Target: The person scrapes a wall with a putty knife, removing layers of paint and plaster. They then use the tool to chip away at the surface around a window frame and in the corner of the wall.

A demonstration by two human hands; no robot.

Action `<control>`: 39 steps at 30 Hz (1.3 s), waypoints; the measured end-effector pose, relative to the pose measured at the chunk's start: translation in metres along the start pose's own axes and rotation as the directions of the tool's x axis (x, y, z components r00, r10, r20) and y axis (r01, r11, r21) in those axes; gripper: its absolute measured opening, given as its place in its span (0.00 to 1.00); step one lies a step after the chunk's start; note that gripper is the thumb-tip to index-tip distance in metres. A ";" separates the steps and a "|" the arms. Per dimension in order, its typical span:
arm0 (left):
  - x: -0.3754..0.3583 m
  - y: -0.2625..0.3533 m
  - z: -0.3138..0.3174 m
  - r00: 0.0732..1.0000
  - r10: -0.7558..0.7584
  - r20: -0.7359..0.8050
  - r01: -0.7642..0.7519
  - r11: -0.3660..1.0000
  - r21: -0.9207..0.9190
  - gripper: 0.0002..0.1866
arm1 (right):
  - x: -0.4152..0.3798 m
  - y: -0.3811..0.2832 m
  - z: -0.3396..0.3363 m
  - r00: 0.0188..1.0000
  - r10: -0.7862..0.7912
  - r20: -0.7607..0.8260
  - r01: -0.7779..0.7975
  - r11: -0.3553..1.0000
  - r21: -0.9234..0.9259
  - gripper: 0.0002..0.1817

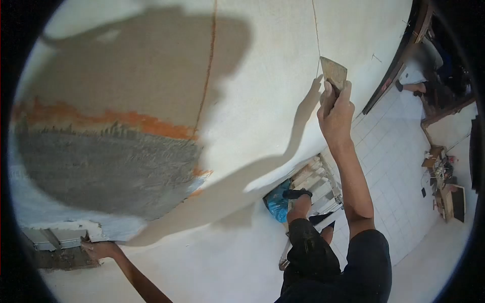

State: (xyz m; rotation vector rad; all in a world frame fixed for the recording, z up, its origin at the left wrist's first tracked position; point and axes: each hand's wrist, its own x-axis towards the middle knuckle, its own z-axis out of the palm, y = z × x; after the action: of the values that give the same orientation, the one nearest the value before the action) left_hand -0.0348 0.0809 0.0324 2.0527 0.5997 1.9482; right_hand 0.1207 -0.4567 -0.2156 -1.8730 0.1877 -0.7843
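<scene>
My right hand [336, 108] is closed round the handle of a putty knife [334, 71], its blade against the pale wall at the lower end of a thin vertical crack [317, 28]. At the lower left, my left hand [100, 249] is at the edge of a recess [63, 255] in the wall; its fingertips are partly hidden, and what they hold or touch is too small to tell. Above that hand lies a patch of grey plaster [111, 169] with an orange strip [116, 121] along its top. A longer brown crack [208, 65] runs down to this strip.
Below are my legs and feet, a blue plastic bag [278, 202] and stacked pale pieces [316, 177] by the wall. Tiled floor [389, 151] stretches right, towards a doorway with another person's leg [411, 87]. Boxes and cables [442, 169] lie at the far right.
</scene>
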 end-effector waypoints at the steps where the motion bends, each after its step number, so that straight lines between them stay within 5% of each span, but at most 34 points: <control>1: 0.009 -0.018 -0.004 0.996 0.087 0.035 -0.089 0.993 0.072 0.27 | -0.002 0.003 0.003 0.999 0.032 -0.009 -0.032 0.999 -0.011 0.12; 8: -0.009 0.014 0.001 0.997 0.070 0.032 -0.070 0.998 -0.007 0.26 | -0.008 0.009 0.006 0.998 0.020 -0.053 -0.021 1.000 -0.019 0.10; 10: -0.002 -0.007 0.000 0.997 0.080 0.009 -0.081 0.994 0.070 0.26 | -0.014 0.006 0.006 0.991 0.137 0.007 -0.136 0.989 -0.058 0.10; 12: 0.009 -0.028 0.002 0.954 0.296 0.055 -0.295 0.883 0.365 0.29 | -0.019 0.006 0.011 0.992 0.122 -0.024 -0.123 0.990 -0.062 0.10; 13: 0.000 -0.016 0.000 0.989 0.135 0.056 -0.144 0.965 0.219 0.28 | -0.022 0.011 0.014 0.993 0.116 -0.033 -0.118 0.990 -0.079 0.10; 16: -0.005 -0.014 0.002 0.985 0.165 0.048 -0.167 0.984 0.061 0.25 | -0.030 0.021 0.018 0.992 0.123 -0.034 -0.126 0.986 -0.108 0.10; 18: -0.011 -0.002 0.006 0.983 0.185 -0.009 -0.183 0.975 0.126 0.26 | -0.035 0.023 0.016 0.988 0.150 -0.025 -0.152 0.981 -0.122 0.10; 20: -0.014 0.013 0.003 0.997 -0.046 0.060 0.043 0.998 0.056 0.22 | -0.035 0.020 0.017 0.978 0.206 -0.019 -0.207 0.968 -0.141 0.10; 21: -0.007 -0.013 0.007 0.950 0.312 -0.001 -0.305 0.931 0.202 0.21 | -0.038 0.021 0.019 0.994 0.061 -0.086 -0.072 0.989 -0.130 0.10; 24: -0.002 -0.025 0.003 0.881 0.463 0.099 -0.471 0.877 0.093 0.22 | -0.040 -0.005 0.017 0.985 0.136 -0.102 -0.143 0.988 -0.057 0.11; 26: -0.010 0.009 0.000 0.947 0.312 0.069 -0.314 0.950 0.008 0.22 | -0.042 0.000 0.021 0.985 0.136 -0.102 -0.145 0.985 -0.093 0.10; 29: -0.014 0.018 0.001 0.979 0.165 0.118 -0.168 0.986 0.016 0.21 | -0.039 -0.032 0.007 0.904 0.425 0.056 -0.425 0.871 0.248 0.09; 32: -0.016 0.024 0.003 0.990 0.113 0.084 -0.111 0.993 -0.038 0.21 | -0.037 -0.044 0.007 0.848 0.509 0.146 -0.509 0.708 0.489 0.08; 34: -0.011 0.013 0.005 0.888 0.458 0.045 -0.459 0.876 0.147 0.21 | -0.034 -0.056 0.013 0.798 0.583 0.153 -0.551 0.603 0.577 0.08; 35: -0.013 0.009 0.006 0.893 0.447 0.048 -0.449 0.882 0.144 0.21 | -0.031 -0.060 0.013 0.774 0.614 0.156 -0.570 0.567 0.595 0.08; 37: -0.016 0.021 0.001 0.976 0.182 0.120 -0.190 0.979 0.066 0.20 | -0.032 -0.071 0.014 0.744 0.648 0.162 -0.596 0.533 0.600 0.08; 39: -0.019 0.029 0.003 0.985 0.143 0.100 -0.148 0.988 0.046 0.21 | -0.036 -0.079 0.019 0.707 0.683 0.182 -0.601 0.446 0.663 0.07</control>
State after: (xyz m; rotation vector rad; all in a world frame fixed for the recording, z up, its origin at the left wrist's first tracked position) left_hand -0.0290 0.0463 0.0281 2.2671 0.4980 1.9158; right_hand 0.0872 -0.3908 -0.1668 -0.8940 0.5734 -0.3207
